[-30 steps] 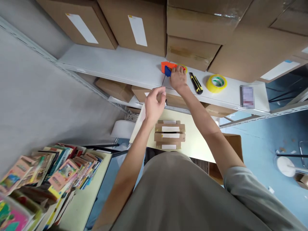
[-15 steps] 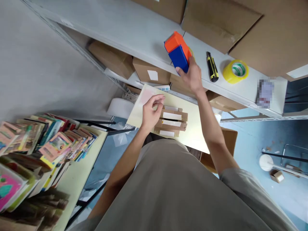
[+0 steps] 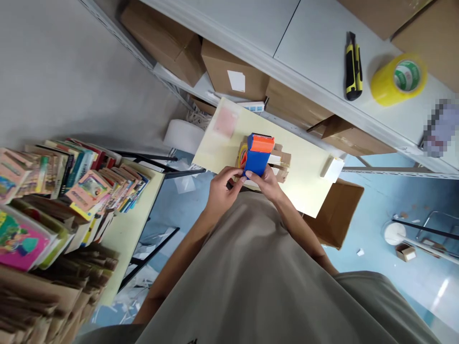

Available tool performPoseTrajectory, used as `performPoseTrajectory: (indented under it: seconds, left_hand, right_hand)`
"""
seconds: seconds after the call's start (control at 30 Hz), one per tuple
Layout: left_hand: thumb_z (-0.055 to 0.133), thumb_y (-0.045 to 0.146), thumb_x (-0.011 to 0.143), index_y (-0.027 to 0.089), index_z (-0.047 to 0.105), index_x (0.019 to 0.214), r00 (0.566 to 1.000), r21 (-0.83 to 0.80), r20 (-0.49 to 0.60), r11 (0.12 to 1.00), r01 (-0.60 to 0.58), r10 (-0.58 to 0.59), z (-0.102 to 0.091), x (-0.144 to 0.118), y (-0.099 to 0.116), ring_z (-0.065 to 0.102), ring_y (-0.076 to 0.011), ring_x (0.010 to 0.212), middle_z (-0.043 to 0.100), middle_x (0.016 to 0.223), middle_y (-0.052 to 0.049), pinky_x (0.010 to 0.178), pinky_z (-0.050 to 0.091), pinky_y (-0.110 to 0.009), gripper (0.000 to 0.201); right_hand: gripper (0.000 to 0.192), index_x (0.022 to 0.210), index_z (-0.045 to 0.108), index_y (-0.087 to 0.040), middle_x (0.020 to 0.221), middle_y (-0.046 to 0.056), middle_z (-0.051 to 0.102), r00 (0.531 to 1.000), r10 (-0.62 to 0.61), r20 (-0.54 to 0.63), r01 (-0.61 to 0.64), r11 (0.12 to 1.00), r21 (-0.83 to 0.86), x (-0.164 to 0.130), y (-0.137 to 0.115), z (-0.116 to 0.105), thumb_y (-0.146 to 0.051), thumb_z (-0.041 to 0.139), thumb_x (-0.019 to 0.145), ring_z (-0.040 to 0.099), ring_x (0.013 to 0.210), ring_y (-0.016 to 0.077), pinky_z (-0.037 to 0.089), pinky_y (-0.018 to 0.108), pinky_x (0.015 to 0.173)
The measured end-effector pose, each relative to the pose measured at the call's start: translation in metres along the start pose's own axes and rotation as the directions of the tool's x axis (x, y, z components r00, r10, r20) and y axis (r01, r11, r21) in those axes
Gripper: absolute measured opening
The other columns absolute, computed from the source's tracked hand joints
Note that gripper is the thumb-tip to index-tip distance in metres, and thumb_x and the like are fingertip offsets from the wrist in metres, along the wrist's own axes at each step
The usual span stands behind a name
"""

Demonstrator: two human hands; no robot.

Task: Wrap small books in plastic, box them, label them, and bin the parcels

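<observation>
An orange and blue tape dispenser [image 3: 258, 155] with a serrated edge at its far end is held over the cream table. A yellow tape roll shows on its left side. My right hand [image 3: 268, 184] grips the near end, thumb on the blue face. At the lower left corner, my left hand [image 3: 225, 187] has thumb and fingers closed in a pinch against the dispenser; the exact contact is partly hidden. Beneath and behind it lies brown cardboard with white labels [image 3: 283, 162], largely covered by the dispenser.
The cream table [image 3: 304, 191] stands below a grey shelf [image 3: 258, 28] bearing a utility knife [image 3: 353, 67] and a yellow tape roll [image 3: 398, 81]. Cardboard boxes [image 3: 233, 67] sit underneath. An open carton [image 3: 337, 215] is right of the table; books [image 3: 89, 186] fill a left table.
My right hand has brought the tape dispenser from above the shelf down over the cream table. My left hand has come against its near end. The view has shifted.
</observation>
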State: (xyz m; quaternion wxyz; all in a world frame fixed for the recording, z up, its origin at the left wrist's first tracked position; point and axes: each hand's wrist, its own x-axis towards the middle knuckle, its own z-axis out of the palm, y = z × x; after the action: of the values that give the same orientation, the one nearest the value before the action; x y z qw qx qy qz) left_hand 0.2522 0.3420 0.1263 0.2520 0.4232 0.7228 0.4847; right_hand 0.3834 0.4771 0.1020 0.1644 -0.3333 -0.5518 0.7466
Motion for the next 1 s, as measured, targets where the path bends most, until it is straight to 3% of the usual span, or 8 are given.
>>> performPoseTrajectory:
  seconds: [0.1, 0.23, 0.3, 0.4, 0.6, 0.8, 1.0]
  left_hand:
    - [0.076, 0.045, 0.108, 0.027, 0.081, 0.114, 0.997, -0.004, 0.066, 1.0, 0.03, -0.029, -0.008, 0.004, -0.003, 0.077, -0.0227, 0.098, 0.083, 0.109, -0.007, 0.077, 0.063, -0.033, 0.02]
    - [0.082, 0.058, 0.102, 0.029, 0.078, 0.14, 0.994, -0.145, 0.006, 0.984, 0.106, -0.106, -0.032, 0.019, -0.001, 0.079, -0.0253, 0.11, 0.081, 0.131, -0.011, 0.086, 0.066, -0.035, 0.048]
    - [0.082, 0.067, 0.1, 0.03, 0.078, 0.145, 0.993, -0.212, 0.03, 0.97, 0.116, -0.112, -0.045, 0.029, 0.003, 0.079, -0.0277, 0.117, 0.08, 0.136, -0.012, 0.092, 0.068, -0.038, 0.058]
    - [0.079, 0.076, 0.1, 0.031, 0.084, 0.137, 0.99, -0.268, 0.089, 0.954, 0.132, -0.112, -0.057, 0.043, 0.013, 0.078, -0.0305, 0.123, 0.08, 0.132, -0.011, 0.1, 0.068, -0.042, 0.059]
    - [0.076, 0.075, 0.105, 0.023, 0.088, 0.113, 0.975, -0.293, 0.136, 0.933, 0.21, -0.177, -0.054, 0.062, 0.029, 0.08, -0.0298, 0.114, 0.082, 0.111, -0.009, 0.097, 0.068, -0.04, 0.054]
    - [0.098, 0.045, 0.093, 0.017, 0.086, 0.093, 0.943, -0.288, 0.217, 0.907, 0.308, -0.252, -0.057, 0.076, 0.029, 0.081, -0.0265, 0.09, 0.077, 0.085, -0.005, 0.074, 0.067, -0.032, 0.031]
    - [0.098, 0.047, 0.092, 0.019, 0.089, 0.091, 0.947, -0.293, 0.244, 0.914, 0.279, -0.211, -0.052, 0.076, 0.024, 0.082, -0.0252, 0.087, 0.082, 0.087, -0.006, 0.078, 0.07, -0.036, 0.029]
  right_hand:
    - [0.076, 0.119, 0.067, -0.028, 0.108, 0.007, 0.078, 0.999, -0.001, 0.037, 0.006, 0.991, -0.134, -0.002, -0.002, -0.009, -0.094, 0.082, 0.085, 0.074, 0.1, 0.0293, 0.068, 0.051, 0.1]
    - [0.088, 0.138, 0.066, -0.027, 0.131, 0.014, 0.081, 0.996, 0.053, 0.067, -0.031, 0.957, -0.289, -0.01, -0.005, -0.019, -0.094, 0.083, 0.084, 0.078, 0.117, 0.0349, 0.067, 0.055, 0.109]
    - [0.089, 0.141, 0.064, -0.026, 0.13, 0.014, 0.083, 0.99, 0.099, 0.097, -0.067, 0.955, -0.287, -0.016, -0.011, -0.022, -0.092, 0.084, 0.084, 0.08, 0.118, 0.0348, 0.068, 0.054, 0.108]
    - [0.088, 0.14, 0.063, -0.027, 0.125, 0.013, 0.085, 0.978, 0.15, 0.148, -0.116, 0.969, -0.219, -0.023, -0.025, -0.022, -0.09, 0.087, 0.083, 0.084, 0.116, 0.0341, 0.069, 0.052, 0.104]
    - [0.082, 0.139, 0.066, -0.028, 0.12, 0.011, 0.087, 0.956, 0.209, 0.204, -0.167, 0.964, -0.205, -0.032, -0.04, -0.022, -0.08, 0.095, 0.082, 0.085, 0.114, 0.0353, 0.071, 0.055, 0.104]
    - [0.078, 0.141, 0.071, -0.029, 0.134, 0.012, 0.083, 0.964, 0.157, 0.214, -0.068, 0.925, -0.373, -0.033, -0.034, -0.034, -0.075, 0.097, 0.082, 0.079, 0.127, 0.039, 0.068, 0.058, 0.109]
    - [0.083, 0.144, 0.071, -0.029, 0.14, 0.012, 0.081, 0.965, 0.149, 0.217, -0.039, 0.895, -0.443, -0.032, -0.034, -0.043, -0.072, 0.1, 0.079, 0.079, 0.125, 0.0407, 0.066, 0.062, 0.111]
